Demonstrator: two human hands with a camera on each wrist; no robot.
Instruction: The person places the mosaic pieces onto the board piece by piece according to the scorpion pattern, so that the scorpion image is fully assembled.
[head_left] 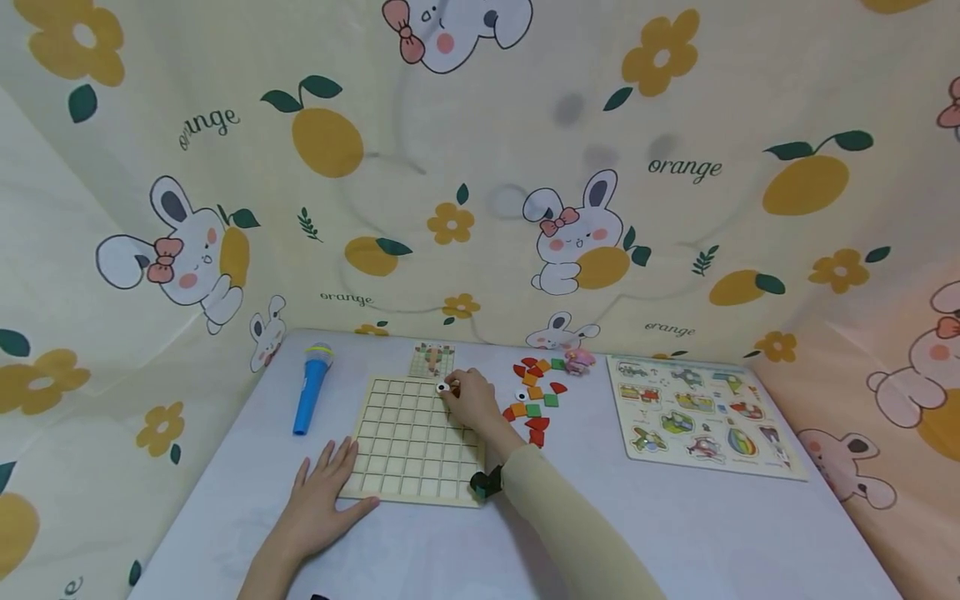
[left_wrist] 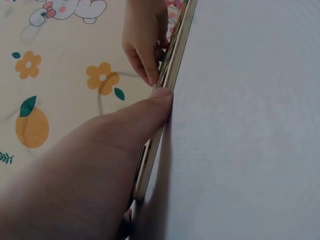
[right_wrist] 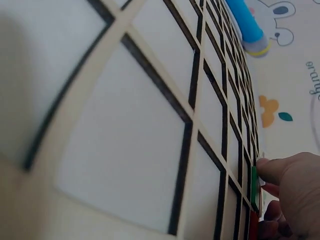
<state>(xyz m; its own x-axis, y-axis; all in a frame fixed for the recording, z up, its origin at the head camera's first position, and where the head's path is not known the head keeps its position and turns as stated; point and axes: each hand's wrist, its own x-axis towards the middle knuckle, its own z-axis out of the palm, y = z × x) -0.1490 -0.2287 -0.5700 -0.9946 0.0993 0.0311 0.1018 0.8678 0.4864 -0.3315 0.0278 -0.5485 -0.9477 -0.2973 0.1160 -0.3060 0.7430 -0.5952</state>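
Note:
A pale wooden grid board (head_left: 420,442) lies on the table in front of me. My right hand (head_left: 471,402) is over its far edge, thumb and fingertips pinching a small white eye piece (head_left: 442,388) with a black dot. Beside the right thumb, a green piece (right_wrist: 254,187) shows in the right wrist view. With its fingers spread, my left hand (head_left: 318,500) rests at the board's near left corner. Its thumb (left_wrist: 145,112) presses on the near edge in the left wrist view. Beyond the board lies a small picture card (head_left: 432,359) with a coloured-block pattern.
Loose red, orange and green pieces (head_left: 533,410) and another eye piece lie right of the board. A pink figurine (head_left: 578,361) stands behind them. At the far right is a picture puzzle board (head_left: 697,417); a blue toy microphone (head_left: 308,396) lies at the left. Printed cloth walls surround the table.

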